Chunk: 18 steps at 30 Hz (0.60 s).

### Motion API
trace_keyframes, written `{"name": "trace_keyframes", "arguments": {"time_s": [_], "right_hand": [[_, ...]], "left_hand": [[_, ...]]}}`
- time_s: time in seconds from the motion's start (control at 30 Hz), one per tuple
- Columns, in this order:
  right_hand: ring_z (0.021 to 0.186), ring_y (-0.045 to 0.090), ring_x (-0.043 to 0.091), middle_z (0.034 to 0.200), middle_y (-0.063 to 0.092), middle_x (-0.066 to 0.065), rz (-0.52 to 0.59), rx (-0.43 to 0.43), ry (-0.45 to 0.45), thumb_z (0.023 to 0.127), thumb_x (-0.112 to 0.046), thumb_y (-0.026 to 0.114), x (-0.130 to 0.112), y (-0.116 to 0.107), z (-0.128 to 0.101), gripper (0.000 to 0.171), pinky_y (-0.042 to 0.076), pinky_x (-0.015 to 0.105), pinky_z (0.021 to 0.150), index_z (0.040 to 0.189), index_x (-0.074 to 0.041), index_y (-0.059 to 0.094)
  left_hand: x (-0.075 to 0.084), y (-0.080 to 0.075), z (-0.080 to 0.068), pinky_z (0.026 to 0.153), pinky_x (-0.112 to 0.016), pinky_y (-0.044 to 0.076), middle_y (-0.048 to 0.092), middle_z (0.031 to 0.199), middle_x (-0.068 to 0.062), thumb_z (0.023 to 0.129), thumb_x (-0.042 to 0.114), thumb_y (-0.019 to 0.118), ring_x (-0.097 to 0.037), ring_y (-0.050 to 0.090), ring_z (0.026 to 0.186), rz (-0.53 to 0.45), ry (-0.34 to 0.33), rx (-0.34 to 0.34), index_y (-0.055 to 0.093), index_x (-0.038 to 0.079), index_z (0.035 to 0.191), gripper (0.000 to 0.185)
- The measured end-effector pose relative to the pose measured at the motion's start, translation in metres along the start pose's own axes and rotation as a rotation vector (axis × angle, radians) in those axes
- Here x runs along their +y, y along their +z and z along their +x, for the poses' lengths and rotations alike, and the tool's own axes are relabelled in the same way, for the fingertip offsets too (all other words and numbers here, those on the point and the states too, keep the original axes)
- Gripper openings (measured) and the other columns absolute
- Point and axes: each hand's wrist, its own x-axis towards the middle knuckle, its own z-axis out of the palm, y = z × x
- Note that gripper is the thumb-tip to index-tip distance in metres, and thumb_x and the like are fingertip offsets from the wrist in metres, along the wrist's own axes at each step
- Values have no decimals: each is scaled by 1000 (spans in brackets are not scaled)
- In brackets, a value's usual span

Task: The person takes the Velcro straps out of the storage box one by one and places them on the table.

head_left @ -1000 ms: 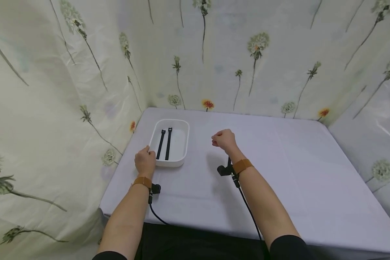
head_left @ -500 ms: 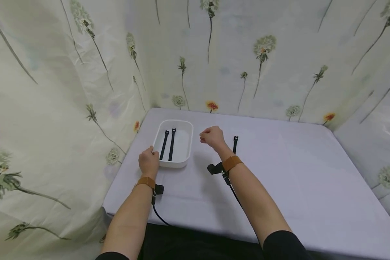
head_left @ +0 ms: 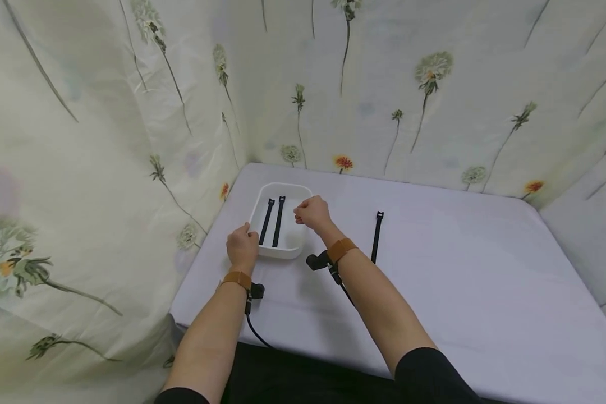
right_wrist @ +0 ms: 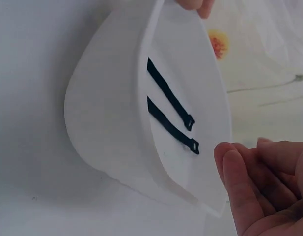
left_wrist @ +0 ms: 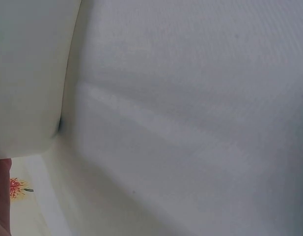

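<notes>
The left hand [head_left: 242,246] is rested against the near left corner of a white tray [head_left: 303,238], its fingers curled loosely at the rim and its thumb touching the tray's edge; whether the rim is actually gripped cannot be told. The right hand [head_left: 311,212] is held over the tray's right rim with fingers curled inward, and in the right wrist view the fingers [right_wrist: 249,187] are seen relaxed and bent, with nothing held. The tray is a shallow, rounded rectangle set near the far left corner of the table [head_left: 459,269], which is covered with a pale cloth. 2 black straps [head_left: 273,221] are laid side by side along the tray's floor, each with a small buckle at its far end. A 3rd black strap [head_left: 376,235] is laid flat on the table, right of the right forearm and well apart from the tray. Compared with 0.5 s ago, the right hand has been moved left, from beside the tray to above its right rim, while the left hand has been kept at the same corner.
</notes>
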Motion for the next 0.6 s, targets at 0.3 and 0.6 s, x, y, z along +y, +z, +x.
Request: {"name": "trace_keyframes", "arguments": {"time_s": [0.3,0.6], "right_hand": [[72,71,15,90,76,14,-178,-28,-29,96,-14,65,2,23,2,20,52,20,61,102,3,75],[69,71,14,84,77,9,-345,-63,64,94,-15,68,2,55,7,19,53,19,58,96,3,75]], "left_hand": [[-2,2,1,69,-39,60,70,121,-20,91,2,60,-26,73,88,13,-10,1,67,-3,125,35],[-2,4,0,64,-36,60,70,121,-20,91,2,62,-24,71,80,-2,-20,2,67,-3,124,34]]}}
